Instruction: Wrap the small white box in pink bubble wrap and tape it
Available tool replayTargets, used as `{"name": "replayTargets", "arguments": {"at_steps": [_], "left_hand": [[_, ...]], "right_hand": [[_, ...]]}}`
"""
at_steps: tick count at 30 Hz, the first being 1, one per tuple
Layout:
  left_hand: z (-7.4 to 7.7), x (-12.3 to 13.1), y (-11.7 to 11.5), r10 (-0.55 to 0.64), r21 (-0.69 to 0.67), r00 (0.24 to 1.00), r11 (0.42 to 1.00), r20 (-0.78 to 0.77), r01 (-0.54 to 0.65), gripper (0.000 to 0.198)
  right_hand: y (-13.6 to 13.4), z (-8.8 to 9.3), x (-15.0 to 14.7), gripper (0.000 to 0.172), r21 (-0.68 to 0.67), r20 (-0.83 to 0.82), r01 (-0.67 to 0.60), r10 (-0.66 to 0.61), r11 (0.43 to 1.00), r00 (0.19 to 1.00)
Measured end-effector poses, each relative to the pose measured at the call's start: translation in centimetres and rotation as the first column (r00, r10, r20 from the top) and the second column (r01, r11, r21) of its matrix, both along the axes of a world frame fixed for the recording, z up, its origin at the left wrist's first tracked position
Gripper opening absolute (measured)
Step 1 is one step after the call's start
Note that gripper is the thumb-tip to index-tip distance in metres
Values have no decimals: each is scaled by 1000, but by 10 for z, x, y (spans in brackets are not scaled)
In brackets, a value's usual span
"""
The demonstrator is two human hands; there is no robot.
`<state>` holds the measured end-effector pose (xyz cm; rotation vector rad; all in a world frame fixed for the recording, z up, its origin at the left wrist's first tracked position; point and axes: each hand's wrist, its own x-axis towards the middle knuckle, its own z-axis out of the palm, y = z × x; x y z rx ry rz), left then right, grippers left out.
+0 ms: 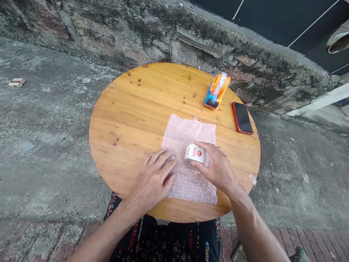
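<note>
A sheet of pinkish bubble wrap [188, 133] lies flat on the round wooden table [131, 112]. Over the middle of the sheet, my right hand [218, 167] grips a small white box [195, 153] with red print between thumb and fingers. My left hand [155, 174] rests with fingers stretched out at the left edge of the bubble wrap, its fingertips touching the sheet. The underside of the box is hidden from view.
An orange and blue tape dispenser [216, 91] stands toward the back right of the table. Near the right edge lies a red-cased phone [242, 118]. A strip of clear tape [252, 179] hangs at the rim. Behind runs a stone wall [163, 40].
</note>
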<state>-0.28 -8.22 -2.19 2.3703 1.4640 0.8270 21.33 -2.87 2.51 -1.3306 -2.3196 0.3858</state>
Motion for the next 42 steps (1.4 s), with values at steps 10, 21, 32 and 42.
{"name": "replayTargets", "arguments": {"at_steps": [10, 21, 32, 42], "left_hand": [[0, 1, 0, 5, -3, 1000, 1000, 21, -5, 29], [-2, 1, -1, 23, -1, 999, 1000, 34, -23, 31], [-1, 1, -1, 24, 8, 999, 1000, 42, -25, 31], [-3, 1, 0, 21, 18, 999, 1000, 44, -22, 32]], "right_hand": [[-9, 6, -1, 45, -13, -25, -29, 28, 1000, 999], [-8, -8, -7, 48, -46, -37, -67, 65, 997, 997], [-6, -9, -6, 47, -57, -28, -88, 86, 995, 996], [-12, -14, -4, 56, -37, -20, -59, 59, 998, 998]]}}
